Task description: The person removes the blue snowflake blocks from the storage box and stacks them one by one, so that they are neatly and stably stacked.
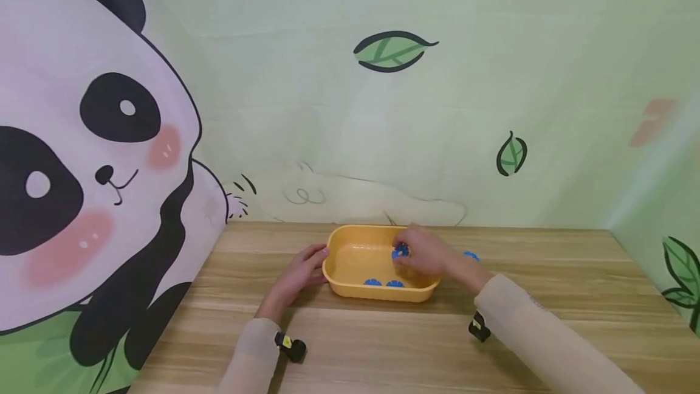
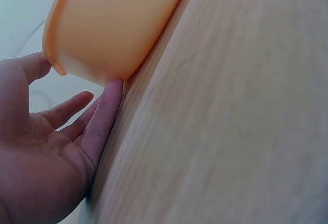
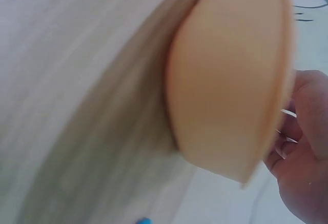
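Note:
A yellow plastic basin (image 1: 377, 292) stands on the wooden table, its outer wall also showing in both wrist views. My left hand (image 1: 297, 273) is at the basin's left end; in the left wrist view its thumb touches the rim and the extended fingers reach the lower wall. Over the right part of the basin, my right hand (image 1: 425, 252) pinches a blue notched plastic disc (image 1: 401, 252) between thumb and fingers. Two similar blue discs, a left one (image 1: 373, 283) and a right one (image 1: 395, 284), lie inside along the front wall. The right wrist view hides the held disc behind the basin.
Another blue disc (image 1: 471, 255) lies on the table (image 1: 361, 351), right of the basin and partly covered by the right forearm. A printed cloth wall (image 1: 328, 126) with a panda and leaves rises directly behind the table's back edge.

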A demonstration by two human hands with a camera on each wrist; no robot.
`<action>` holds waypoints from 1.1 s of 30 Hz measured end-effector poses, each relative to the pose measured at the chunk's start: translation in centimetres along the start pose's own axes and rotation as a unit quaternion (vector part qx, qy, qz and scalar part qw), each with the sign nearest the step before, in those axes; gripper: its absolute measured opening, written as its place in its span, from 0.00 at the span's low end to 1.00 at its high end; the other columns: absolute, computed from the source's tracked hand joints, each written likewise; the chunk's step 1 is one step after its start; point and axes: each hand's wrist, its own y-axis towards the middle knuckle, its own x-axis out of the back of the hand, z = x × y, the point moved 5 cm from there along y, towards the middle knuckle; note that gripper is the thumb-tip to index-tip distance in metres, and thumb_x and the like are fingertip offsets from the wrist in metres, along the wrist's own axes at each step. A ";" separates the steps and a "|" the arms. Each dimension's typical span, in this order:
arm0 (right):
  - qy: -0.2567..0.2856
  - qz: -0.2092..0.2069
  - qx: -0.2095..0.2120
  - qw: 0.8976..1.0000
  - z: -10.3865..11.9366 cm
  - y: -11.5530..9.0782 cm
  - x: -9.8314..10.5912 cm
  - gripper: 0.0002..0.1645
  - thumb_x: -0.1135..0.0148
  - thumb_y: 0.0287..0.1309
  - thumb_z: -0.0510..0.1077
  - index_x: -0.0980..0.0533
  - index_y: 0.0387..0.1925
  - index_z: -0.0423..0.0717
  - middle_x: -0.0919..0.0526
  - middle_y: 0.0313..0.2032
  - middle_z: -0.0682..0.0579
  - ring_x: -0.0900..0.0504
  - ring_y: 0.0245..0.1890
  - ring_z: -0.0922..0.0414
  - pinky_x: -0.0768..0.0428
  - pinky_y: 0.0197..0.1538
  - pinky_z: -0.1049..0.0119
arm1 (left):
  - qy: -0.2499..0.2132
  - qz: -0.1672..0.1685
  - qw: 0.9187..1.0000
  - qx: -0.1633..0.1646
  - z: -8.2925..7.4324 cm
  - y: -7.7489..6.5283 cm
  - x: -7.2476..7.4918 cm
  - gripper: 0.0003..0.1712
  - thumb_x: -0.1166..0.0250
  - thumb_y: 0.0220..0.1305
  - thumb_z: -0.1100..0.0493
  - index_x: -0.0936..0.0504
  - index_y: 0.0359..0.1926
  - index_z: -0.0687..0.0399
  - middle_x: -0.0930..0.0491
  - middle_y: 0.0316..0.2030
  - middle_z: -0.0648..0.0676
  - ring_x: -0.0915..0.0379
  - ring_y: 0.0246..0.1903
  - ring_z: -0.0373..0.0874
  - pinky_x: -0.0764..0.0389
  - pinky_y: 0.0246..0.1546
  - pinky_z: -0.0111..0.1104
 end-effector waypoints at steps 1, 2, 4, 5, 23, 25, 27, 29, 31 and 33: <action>0.004 -0.001 0.006 1.000 0.3 -0.1 0.5 0.18 0.24 0.65 0.45 0.15 0.50 0.36 0.14 0.44 0.47 0.20 0.47 0.50 0.16 0.54 0.52 | 0.002 0.000 1.000 0.001 0.0 0.0 0.0 0.37 0.44 0.82 0.42 0.33 0.77 0.62 0.29 0.71 0.67 0.26 0.66 0.60 0.12 0.53 0.43; 0.007 -0.001 0.012 1.000 0.4 -0.2 0.9 0.18 0.25 0.65 0.44 0.15 0.50 0.35 0.14 0.44 0.47 0.20 0.46 0.51 0.16 0.54 0.52 | 0.004 -0.001 1.000 0.004 0.0 0.0 0.0 0.36 0.44 0.82 0.42 0.33 0.77 0.61 0.29 0.71 0.66 0.26 0.66 0.59 0.12 0.54 0.43; 0.012 0.000 0.017 1.000 0.6 -0.4 1.8 0.18 0.26 0.66 0.44 0.16 0.50 0.34 0.13 0.44 0.47 0.20 0.46 0.50 0.16 0.53 0.52 | 0.008 -0.002 1.000 0.008 0.0 0.0 0.0 0.35 0.44 0.82 0.42 0.33 0.77 0.60 0.29 0.72 0.65 0.25 0.66 0.58 0.12 0.54 0.43; 0.015 0.002 0.012 1.000 0.6 -0.6 2.3 0.19 0.26 0.66 0.45 0.16 0.51 0.34 0.13 0.44 0.47 0.19 0.46 0.50 0.16 0.53 0.52 | 0.010 -0.001 1.000 0.008 0.0 0.0 0.1 0.35 0.44 0.82 0.42 0.33 0.77 0.59 0.29 0.72 0.64 0.25 0.66 0.58 0.12 0.54 0.42; 0.036 -0.040 -0.054 0.997 -5.8 -6.2 7.2 0.16 0.25 0.66 0.44 0.15 0.48 0.37 0.13 0.41 0.50 0.16 0.43 0.51 0.11 0.48 0.52 | 0.012 -0.003 1.000 0.007 0.0 0.0 0.1 0.36 0.43 0.82 0.41 0.33 0.78 0.59 0.30 0.72 0.65 0.27 0.67 0.59 0.12 0.55 0.43; 0.037 -0.037 -0.057 0.997 -6.4 -6.8 7.0 0.16 0.25 0.66 0.44 0.16 0.48 0.36 0.13 0.41 0.49 0.15 0.43 0.50 0.11 0.48 0.51 | 0.010 -0.002 1.000 0.006 0.1 0.0 0.1 0.37 0.43 0.81 0.41 0.34 0.78 0.60 0.30 0.72 0.65 0.27 0.67 0.59 0.13 0.55 0.43; 0.038 -0.035 -0.057 0.997 -6.8 -7.3 6.7 0.16 0.26 0.66 0.43 0.16 0.48 0.35 0.12 0.42 0.48 0.15 0.44 0.49 0.11 0.48 0.50 | 0.006 -0.001 1.000 0.004 0.1 0.1 0.1 0.37 0.43 0.81 0.41 0.34 0.77 0.60 0.30 0.72 0.65 0.27 0.67 0.59 0.12 0.54 0.43; 0.040 -0.036 -0.058 0.997 -7.2 -7.6 6.3 0.16 0.26 0.66 0.42 0.16 0.49 0.34 0.12 0.42 0.47 0.15 0.44 0.48 0.11 0.49 0.50 | 0.004 -0.001 1.000 0.003 0.1 0.1 0.1 0.37 0.43 0.81 0.41 0.33 0.77 0.61 0.29 0.72 0.65 0.27 0.67 0.60 0.12 0.54 0.43; 0.042 -0.039 -0.058 0.997 -7.6 -7.9 5.9 0.17 0.26 0.66 0.40 0.17 0.50 0.32 0.12 0.43 0.46 0.15 0.45 0.47 0.11 0.49 0.49 | 0.004 -0.001 1.000 0.001 0.0 0.1 0.1 0.37 0.43 0.81 0.41 0.33 0.77 0.61 0.29 0.72 0.65 0.27 0.67 0.60 0.12 0.54 0.43; 0.042 -0.041 -0.057 0.997 -7.8 -8.0 5.5 0.18 0.26 0.65 0.40 0.17 0.51 0.32 0.12 0.43 0.45 0.15 0.45 0.46 0.12 0.49 0.48 | 0.001 -0.001 1.000 0.001 -0.1 0.1 0.1 0.38 0.43 0.81 0.40 0.33 0.77 0.61 0.29 0.72 0.65 0.26 0.67 0.59 0.12 0.54 0.43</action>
